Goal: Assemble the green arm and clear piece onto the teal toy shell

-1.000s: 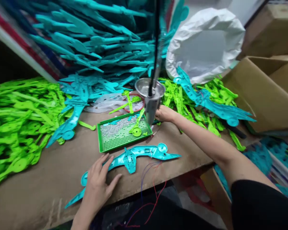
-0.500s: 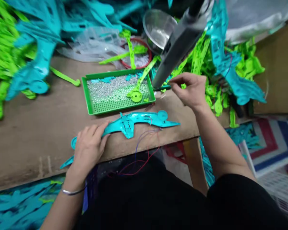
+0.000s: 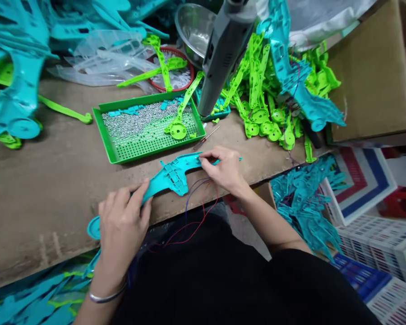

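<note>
A long curved turquoise plastic part (image 3: pixel 159 183) lies across the front of the table, its ribbed inner side up. My left hand (image 3: pixel 123 221) is wrapped over its left portion, with a round disc end showing beyond the fingers. Over the right portion, my right hand (image 3: pixel 225 169) is closed in a pinch against the part; whatever is between thumb and finger is too small to name. Thin red and blue wires (image 3: pixel 203 212) trail from beneath the right hand over the table edge. A screwdriver (image 3: pixel 206 138) rests just behind the part.
A green perforated tray (image 3: pixel 103 140) holds small screws, turquoise bits and a lime-green part. A grey powered tool (image 3: pixel 219 58) stands upright behind it. Lime-green parts (image 3: pixel 257 90) pile at right, near a cardboard box (image 3: pixel 368 76). Turquoise pieces (image 3: pixel 301 207) fill space below the table.
My right hand has come down and left from beside the small teal tray to the turquoise part. My left hand still holds the part, which is slightly more tilted. The view has shifted right.
</note>
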Motion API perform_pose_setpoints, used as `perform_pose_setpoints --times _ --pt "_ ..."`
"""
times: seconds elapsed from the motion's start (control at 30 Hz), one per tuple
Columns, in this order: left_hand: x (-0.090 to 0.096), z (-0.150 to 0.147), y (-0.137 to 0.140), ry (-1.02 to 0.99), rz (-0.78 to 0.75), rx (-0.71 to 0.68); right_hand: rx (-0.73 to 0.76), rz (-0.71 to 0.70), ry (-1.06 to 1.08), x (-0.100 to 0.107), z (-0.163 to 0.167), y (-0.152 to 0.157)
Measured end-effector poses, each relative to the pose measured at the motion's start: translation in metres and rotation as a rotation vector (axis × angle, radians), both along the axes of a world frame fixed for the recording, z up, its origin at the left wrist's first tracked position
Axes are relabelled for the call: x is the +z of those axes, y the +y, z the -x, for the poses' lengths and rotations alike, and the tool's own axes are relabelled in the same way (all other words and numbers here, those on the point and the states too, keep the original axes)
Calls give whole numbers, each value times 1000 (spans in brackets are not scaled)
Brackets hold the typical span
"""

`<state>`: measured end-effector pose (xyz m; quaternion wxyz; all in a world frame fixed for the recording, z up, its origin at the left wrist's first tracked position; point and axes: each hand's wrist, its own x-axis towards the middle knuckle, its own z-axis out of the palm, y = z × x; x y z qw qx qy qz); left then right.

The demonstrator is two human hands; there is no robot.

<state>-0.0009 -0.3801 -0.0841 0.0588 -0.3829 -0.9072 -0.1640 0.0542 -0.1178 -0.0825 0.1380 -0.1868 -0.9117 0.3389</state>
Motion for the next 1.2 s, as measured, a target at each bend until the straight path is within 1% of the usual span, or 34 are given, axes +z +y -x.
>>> perform_pose_setpoints --times 0.1,0.17,0.23,0.4,0.57,0.63,0.7,0.77,0.83,0.9,0.97,1.07,1.13,1.2 --pt "2 -5 0 24 -26 -12 -8 -101 -63 -1 0 -7" --pt "1 -6 -2 27 -42 -21 8 -128 -89 -2 -1 -9" --pt "-1 -6 -3 28 -60 -35 32 -116 -100 -2 -2 -7" --pt "-2 -4 -6 44 -92 -73 122 -24 -96 0 -1 3" --pt "-3 -2 -6 49 -75 -87 184 17 -89 -4 -6 7" --pt "-4 -1 -5 44 -72 -89 187 29 -40 -3 -8 13" --pt "-5 0 -6 51 -74 -96 141 26 75 1 -4 26" --pt "-7 2 -6 73 -76 -116 43 -8 205 8 7 47" --pt "-9 4 -7 93 -91 -145 -24 -59 260 15 30 72" --pt "-12 7 -8 102 -110 -168 -9 -116 217 20 60 95" --pt "-14 9 -8 103 -124 -181 43 -187 142 21 93 113" --pt "-15 11 -8 104 -135 -182 113 -284 16 16 131 123" --pt "-16 10 -9 101 -145 -174 141 -303 -41 10 143 120" --pt "-16 10 -9 90 -145 -162 151 -290 -56 6 147 115"
